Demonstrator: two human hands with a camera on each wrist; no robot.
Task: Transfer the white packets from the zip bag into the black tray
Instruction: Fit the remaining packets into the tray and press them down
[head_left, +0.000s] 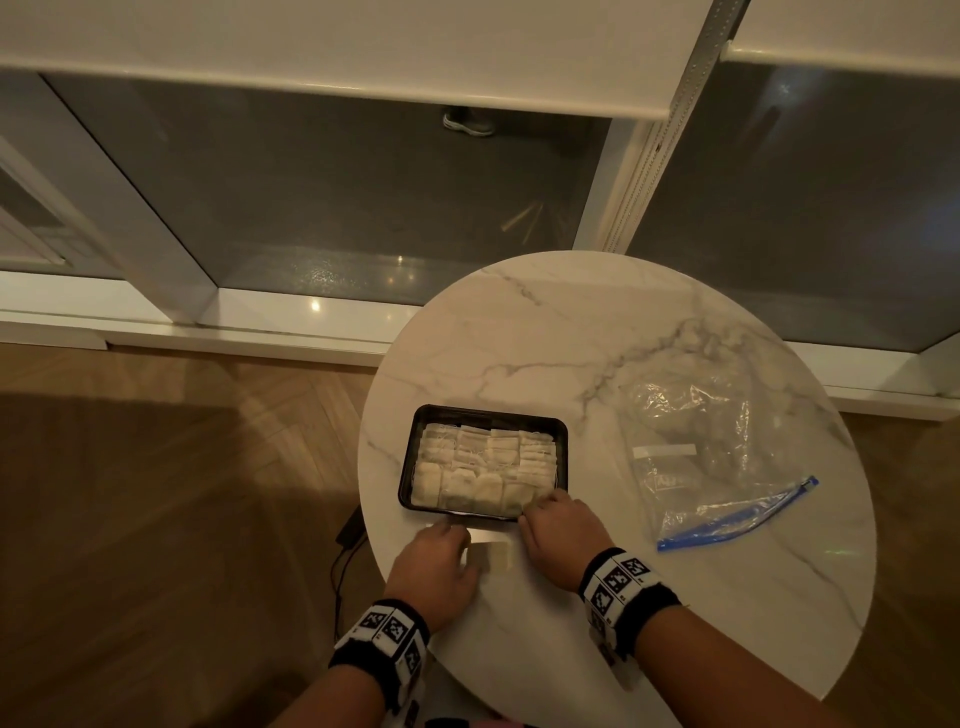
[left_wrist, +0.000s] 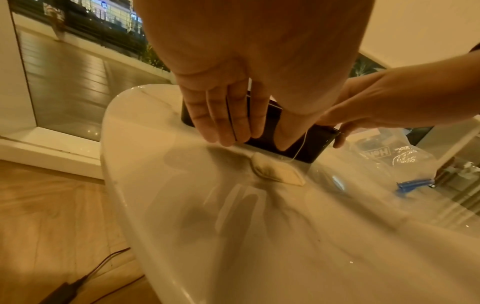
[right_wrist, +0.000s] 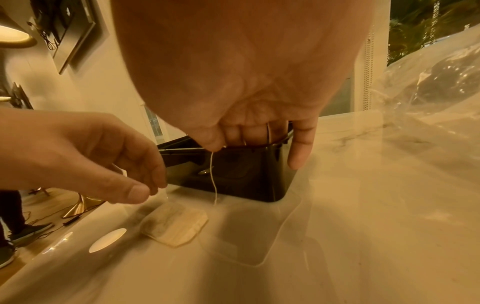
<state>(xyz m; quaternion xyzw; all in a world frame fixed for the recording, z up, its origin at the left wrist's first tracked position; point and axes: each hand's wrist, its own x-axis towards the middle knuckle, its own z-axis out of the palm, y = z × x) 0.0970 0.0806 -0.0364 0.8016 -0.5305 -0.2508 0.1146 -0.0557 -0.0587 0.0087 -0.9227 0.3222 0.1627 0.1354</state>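
The black tray (head_left: 488, 411) sits mid-table and holds several white packets (head_left: 483, 465) in rows. One loose packet (head_left: 491, 557) (right_wrist: 176, 224) lies on the marble just in front of the tray's near wall (right_wrist: 246, 176). My right hand (head_left: 550, 525) (right_wrist: 233, 135) is at the tray's front right corner and pinches a thin string (right_wrist: 213, 176) that hangs down to the table beside that packet. My left hand (head_left: 457, 540) (left_wrist: 228, 123) hovers over the packet's left side, fingers relaxed, holding nothing. The clear zip bag (head_left: 696, 447) with its blue zipper lies to the right and looks flat.
The round marble table (head_left: 571, 338) ends close to my left wrist. A cable and adapter (head_left: 348, 530) lie on the wood floor to the left. Glass doors stand behind, with a person's shoe (head_left: 467, 122) beyond them.
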